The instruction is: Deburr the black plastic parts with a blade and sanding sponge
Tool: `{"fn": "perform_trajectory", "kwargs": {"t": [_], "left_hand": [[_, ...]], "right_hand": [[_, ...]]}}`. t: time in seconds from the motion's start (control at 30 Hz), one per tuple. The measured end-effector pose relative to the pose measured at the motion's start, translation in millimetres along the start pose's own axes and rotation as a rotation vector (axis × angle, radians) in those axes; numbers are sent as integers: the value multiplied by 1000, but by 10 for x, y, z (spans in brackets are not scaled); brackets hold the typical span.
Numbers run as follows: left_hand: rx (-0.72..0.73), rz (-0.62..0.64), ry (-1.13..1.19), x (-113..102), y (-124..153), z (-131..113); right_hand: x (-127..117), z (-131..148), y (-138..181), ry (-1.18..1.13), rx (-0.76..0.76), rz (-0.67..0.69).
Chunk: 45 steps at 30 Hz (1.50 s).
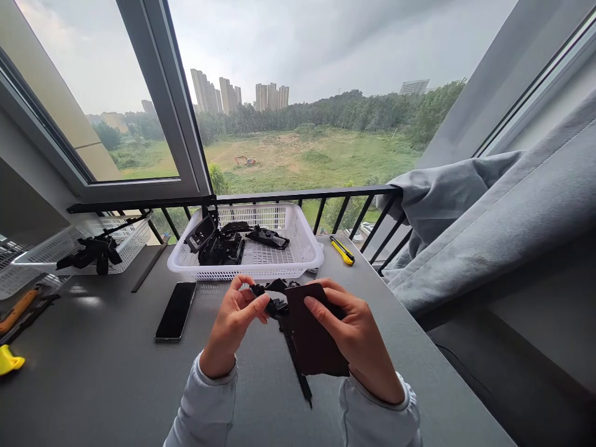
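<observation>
Two pieces fill your hands in the head view. Your left hand (231, 329) is closed on a small black plastic part (272, 303), pinching it between thumb and fingers. Your right hand (356, 338) grasps a dark brown panel (314, 329), with its fingers curled across the face. A thin black strip (295, 366) runs down below the panel, but you cannot tell from this view whether it belongs to the panel or to the part. All of this is held above the grey worktop (93, 385), just in front of a white plastic basket (245, 273).

As things lie, the pieces in your hands are out of that basket, while a heap of black parts (221, 248) and a flatter black piece (267, 237) remain inside it. A second white basket (125, 245) to the left carries another black part (90, 253). A phone (176, 310) lies flat near your left hand, and a yellow utility knife (342, 249) sits just right of the front basket. An orange-handled tool (18, 309) and a yellow object (9, 360) lie at the far left edge. On the right, a grey curtain (488, 211) bunches beside the worktop, and a black railing (307, 194) runs behind the basket.
</observation>
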<state>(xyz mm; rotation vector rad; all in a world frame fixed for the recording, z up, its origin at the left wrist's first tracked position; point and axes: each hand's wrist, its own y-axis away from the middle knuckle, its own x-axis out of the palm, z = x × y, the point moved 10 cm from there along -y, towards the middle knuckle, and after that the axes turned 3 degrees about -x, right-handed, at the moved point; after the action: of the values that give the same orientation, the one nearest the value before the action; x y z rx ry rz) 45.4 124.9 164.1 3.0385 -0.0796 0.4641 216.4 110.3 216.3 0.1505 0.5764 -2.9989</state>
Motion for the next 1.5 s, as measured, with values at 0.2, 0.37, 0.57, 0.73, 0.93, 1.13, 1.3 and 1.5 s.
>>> {"fn": "perform_trajectory", "kwargs": {"t": [0.2,0.37,0.57,0.73,0.93,1.13,1.3,1.5], "left_hand": [[22,-27,94,-11,-11,19],[39,-8,124,-1,-30,27],[23,57,86,47,-23,70],[33,64,63,56,-15,55],[66,209,1,147,62,-39],[97,244,-146,117,85,-43],[154,261,-209,124,95,-89],[128,372,-332,199,171,-52]], "right_hand": [[196,-84,-26,-123,73,119],[280,-65,-41,-89,13,165],[205,-106,-56,-62,34,107],[133,-94,-65,-52,19,76],[72,-166,-28,-118,125,47],[188,-265,24,-238,252,134],[143,-100,-18,-105,18,77],[134,78,-19,39,-195,133]]}}
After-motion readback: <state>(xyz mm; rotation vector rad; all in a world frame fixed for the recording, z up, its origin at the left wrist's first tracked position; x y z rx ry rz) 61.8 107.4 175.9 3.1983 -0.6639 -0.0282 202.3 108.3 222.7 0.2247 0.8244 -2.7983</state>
